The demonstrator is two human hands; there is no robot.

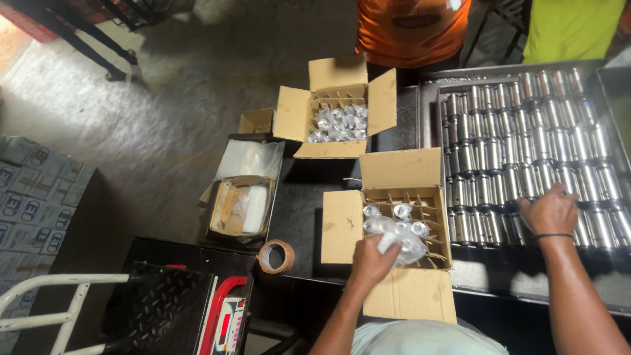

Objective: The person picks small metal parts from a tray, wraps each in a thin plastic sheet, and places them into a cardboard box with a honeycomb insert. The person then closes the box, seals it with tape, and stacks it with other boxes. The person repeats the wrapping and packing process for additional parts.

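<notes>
Near divided carton (394, 217): about half the cells filled, 3 o'clock side bare. Left hand (371, 263) grasping bagged metal part (389, 242) over it. Right hand (549, 210) curled on tray cylinders (526, 158) at 3 o'clock; many left.

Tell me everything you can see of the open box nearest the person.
The cardboard box is brown, sits on the dark table and has all four flaps folded out. A cardboard grid divides it into cells; several on the left hold plastic-wrapped metal parts. The left hand reaches in with a wrapped part. The right cells look empty.
</notes>
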